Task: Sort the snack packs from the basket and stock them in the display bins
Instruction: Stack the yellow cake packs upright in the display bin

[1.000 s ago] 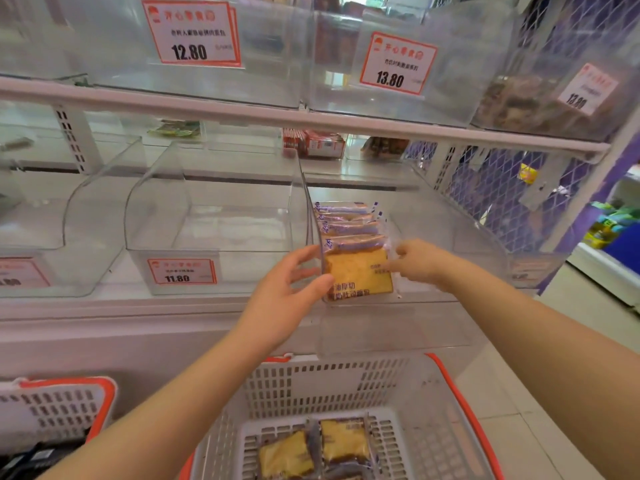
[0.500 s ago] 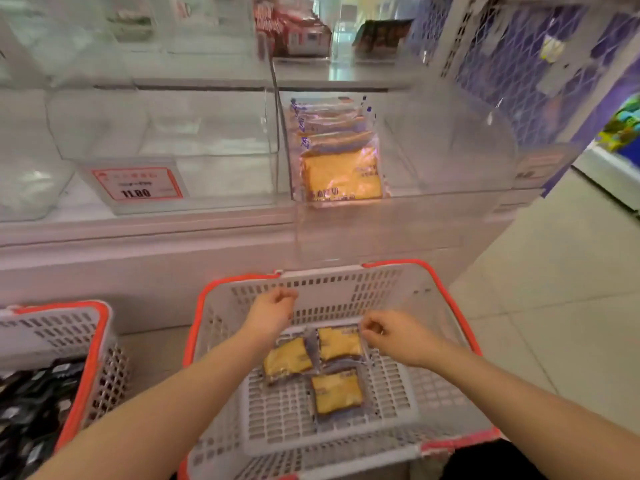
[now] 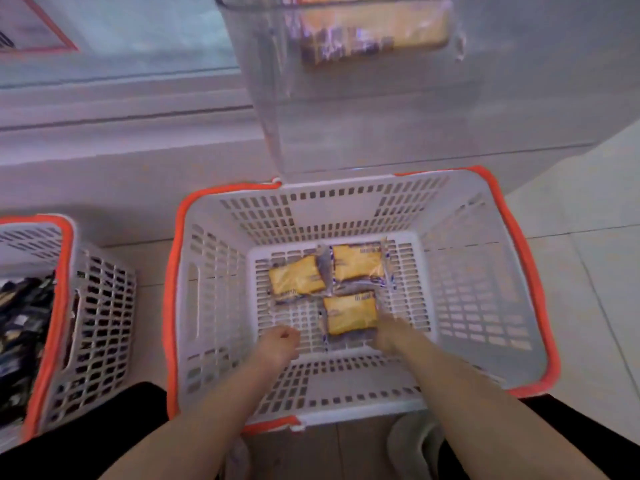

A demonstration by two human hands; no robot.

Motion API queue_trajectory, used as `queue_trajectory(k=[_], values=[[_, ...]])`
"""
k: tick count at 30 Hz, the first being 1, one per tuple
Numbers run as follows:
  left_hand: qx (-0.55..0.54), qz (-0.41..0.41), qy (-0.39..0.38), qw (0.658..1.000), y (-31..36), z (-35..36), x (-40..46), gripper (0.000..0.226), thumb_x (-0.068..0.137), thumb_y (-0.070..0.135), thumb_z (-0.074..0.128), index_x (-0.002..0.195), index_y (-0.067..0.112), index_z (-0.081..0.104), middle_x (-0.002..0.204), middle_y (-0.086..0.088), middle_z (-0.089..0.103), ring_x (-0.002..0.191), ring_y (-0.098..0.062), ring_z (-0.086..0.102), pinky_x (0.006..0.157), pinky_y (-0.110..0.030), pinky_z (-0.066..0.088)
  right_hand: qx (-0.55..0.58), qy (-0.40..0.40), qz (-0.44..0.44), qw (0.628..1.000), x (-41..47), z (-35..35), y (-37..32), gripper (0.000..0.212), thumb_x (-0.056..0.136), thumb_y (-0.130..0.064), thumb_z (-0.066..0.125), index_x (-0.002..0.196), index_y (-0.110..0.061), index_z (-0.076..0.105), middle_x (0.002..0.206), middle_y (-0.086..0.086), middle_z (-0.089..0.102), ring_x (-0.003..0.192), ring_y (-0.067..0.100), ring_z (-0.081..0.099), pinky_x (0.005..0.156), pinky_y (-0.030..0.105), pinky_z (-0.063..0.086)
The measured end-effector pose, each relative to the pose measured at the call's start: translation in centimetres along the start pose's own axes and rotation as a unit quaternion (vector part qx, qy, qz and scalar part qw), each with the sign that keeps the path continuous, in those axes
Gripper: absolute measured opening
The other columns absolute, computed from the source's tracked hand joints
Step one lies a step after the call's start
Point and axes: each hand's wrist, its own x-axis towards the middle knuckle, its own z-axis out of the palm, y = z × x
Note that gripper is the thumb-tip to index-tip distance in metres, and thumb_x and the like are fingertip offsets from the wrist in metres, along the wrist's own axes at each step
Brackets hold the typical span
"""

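Observation:
Three yellow snack packs lie flat on the floor of a white basket with an orange rim (image 3: pixel 172 271): one at the left (image 3: pixel 296 278), one at the far right (image 3: pixel 358 261), one nearest me (image 3: pixel 349 313). My right hand (image 3: pixel 391 332) rests against the lower right corner of the nearest pack; its fingers are blurred. Just left of that pack, my left hand (image 3: pixel 280 344) is curled, with nothing in it. Above the basket, a clear display bin (image 3: pixel 346 116) holds more yellow packs (image 3: pixel 374 32).
A second white basket (image 3: pixel 104 306) stands on the tiled floor at the left, filled with dark snack packs (image 3: pixel 24 323). The shelf base runs behind both baskets. A pale shoe (image 3: pixel 415 445) shows below the main basket.
Both hands left the display bin and dropped into the basket. My view tilted down from the shelves to the basket floor. The right hand has reached the nearest pack.

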Motion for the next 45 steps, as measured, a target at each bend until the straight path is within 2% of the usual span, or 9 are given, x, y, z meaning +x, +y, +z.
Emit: queue_trajectory(k=[6,11,15,18,24,29,34,37,45], values=[[0.010,-0.008,-0.004,1.000,-2.3,-0.6,-0.6,0.026,0.092,0.009,0.051,0.069,0.018,0.058,0.073,-0.004,0.059,0.067,-0.018,0.053,0.070,-0.029,0.042,0.108,0.040,0.064,0.991,3.3,1.7,1.4,0.035,0.094,-0.010,0.044,0.126,0.003,0.048,0.121,0.020,0.056,0.111,0.033,0.055,0.088,0.035,0.045],[0.119,0.056,-0.006,0.991,-1.2,-1.0,-0.8,0.011,0.094,0.019,0.050,0.090,0.024,0.059,0.094,0.002,0.062,0.090,-0.018,0.061,0.082,-0.029,0.048,0.222,0.063,0.079,0.970,3.3,1.6,1.1,0.020,0.097,-0.014,0.045,0.085,0.000,0.053,0.064,0.013,0.051,0.057,0.024,0.051,0.058,0.031,0.041],[0.142,0.158,-0.007,0.977,1.7,-1.3,-1.6,0.010,0.095,0.021,0.049,0.096,0.025,0.058,0.095,0.005,0.061,0.087,-0.015,0.061,0.073,-0.025,0.047,0.099,0.108,-0.038,0.989,1.1,-0.8,0.3,0.031,0.094,-0.013,0.048,0.063,-0.015,0.043,0.062,0.000,0.045,0.067,0.022,0.049,0.052,0.027,0.034],[0.166,0.245,0.005,0.955,4.0,-1.6,-2.7,0.019,0.095,0.020,0.048,0.111,0.022,0.059,0.102,0.009,0.061,0.085,-0.010,0.059,0.068,-0.020,0.046,0.050,0.153,-0.185,0.970,-2.6,-2.6,-0.5,0.015,0.093,-0.015,0.051,0.078,-0.015,0.054,0.072,-0.002,0.054,0.069,0.018,0.050,0.055,0.026,0.032],[0.356,0.491,0.018,0.794,8.0,-2.3,-5.7,0.045,0.091,0.027,0.055,0.134,0.019,0.046,0.137,0.000,0.046,0.127,-0.016,0.040,0.106,-0.030,0.033,-0.131,0.266,-0.360,0.885,-10.4,-4.7,-0.5,0.013,0.090,-0.021,0.053,0.097,-0.017,0.063,0.104,0.000,0.060,0.088,0.019,0.058,0.061,0.025,0.035],[0.466,0.580,0.007,0.668,9.9,-2.2,-8.7,0.057,0.089,0.042,0.056,0.139,0.020,0.041,0.147,0.001,0.034,0.136,-0.016,0.029,0.113,-0.032,0.021,-0.166,0.356,-0.429,0.813,-16.5,-5.4,0.5,0.009,0.072,-0.016,0.076,0.080,-0.014,0.073,0.079,0.002,0.066,0.062,0.022,0.063,0.049,0.023,0.045],[0.515,0.653,0.050,0.552,11.0,-2.0,-11.7,0.068,0.075,0.034,0.074,0.132,0.007,0.048,0.142,-0.013,0.043,0.134,-0.030,0.036,0.111,-0.043,0.030,-0.180,0.390,-0.406,0.807,-19.5,-4.6,1.0,0.023,0.074,-0.016,0.075,0.095,-0.024,0.070,0.096,-0.002,0.066,0.069,0.020,0.064,0.049,0.024,0.047],[0.549,0.623,0.018,0.557,12.4,-2.1,-13.5,0.059,0.079,0.036,0.068,0.129,0.012,0.047,0.141,-0.006,0.044,0.135,-0.023,0.035,0.111,-0.036,0.029,-0.015,0.383,-0.406,0.830,-21.1,-4.4,0.6,0.015,0.087,-0.032,0.056,0.086,-0.047,0.060,0.084,-0.025,0.060,0.073,-0.008,0.054,0.064,0.009,0.039],[0.547,0.547,0.044,0.631,14.0,-5.0,-17.3,0.049,0.078,0.049,0.064,0.118,0.024,0.048,0.111,0.002,0.063,0.102,-0.020,0.058,0.076,-0.032,0.045,0.175,0.469,-0.418,0.758,-25.0,-5.6,-1.0,0.015,0.087,-0.010,0.062,0.098,-0.009,0.072,0.089,-0.004,0.060,0.082,0.000,0.056,0.076,0.006,0.040]])
